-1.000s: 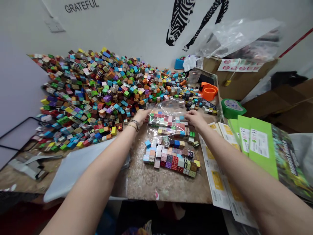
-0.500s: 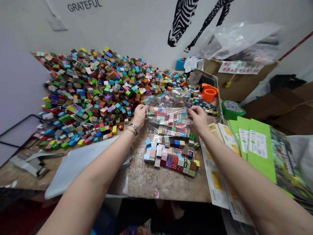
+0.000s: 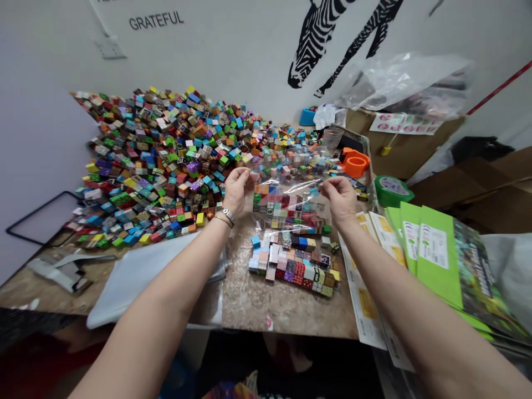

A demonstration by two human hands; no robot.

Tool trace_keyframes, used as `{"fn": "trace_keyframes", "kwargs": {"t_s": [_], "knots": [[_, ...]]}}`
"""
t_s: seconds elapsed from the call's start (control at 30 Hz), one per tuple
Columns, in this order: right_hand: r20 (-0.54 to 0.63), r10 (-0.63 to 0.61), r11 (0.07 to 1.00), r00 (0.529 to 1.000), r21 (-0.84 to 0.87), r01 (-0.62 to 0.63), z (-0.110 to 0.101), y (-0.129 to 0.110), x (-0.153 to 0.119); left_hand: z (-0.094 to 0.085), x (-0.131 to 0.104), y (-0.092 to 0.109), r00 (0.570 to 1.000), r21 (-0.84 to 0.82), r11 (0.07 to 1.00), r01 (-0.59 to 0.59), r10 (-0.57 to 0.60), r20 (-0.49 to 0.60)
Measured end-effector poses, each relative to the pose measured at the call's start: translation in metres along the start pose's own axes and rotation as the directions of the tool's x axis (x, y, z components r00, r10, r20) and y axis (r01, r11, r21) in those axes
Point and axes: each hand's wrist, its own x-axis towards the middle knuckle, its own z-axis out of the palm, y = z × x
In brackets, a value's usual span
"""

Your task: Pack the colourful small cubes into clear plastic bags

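Between my hands stretches a clear plastic bag with rows of small printed cubes showing through its lower part. My left hand pinches its left edge, a metal watch and a thin bracelet on the wrist. At the opposite edge, my right hand grips the plastic between thumb and fingers. Just nearer to me, a block of loose colored cubes lies on the table in uneven rows. Whether the cubes seen through the plastic are all inside the bag, I cannot tell.
A large heap of colored cubes covers the back left. Flat plastic bags lie left, near a grey tool. At right are an orange tape dispenser, green tape, green packages, printed cards and a cardboard box.
My left hand has risen slightly, and its fingers have shifted along the bag's edge. The bag's upper part has lifted a little; the view has shifted slightly.
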Motion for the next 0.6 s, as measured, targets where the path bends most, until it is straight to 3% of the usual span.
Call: {"fn": "trace_keyframes", "kwargs": {"t_s": [0.37,0.6], "knots": [[0.048,-0.006,0.999,0.999,-0.048,0.008,0.008,-0.032,-0.003,0.011,0.000,0.037,0.989,0.050,0.990,-0.135,0.138,-0.052],[0.069,0.002,1.000,0.998,0.008,-0.003,0.019,-0.040,0.007,0.014,0.018,0.054,0.971,-0.050,0.970,-0.238,0.239,0.026]]}}
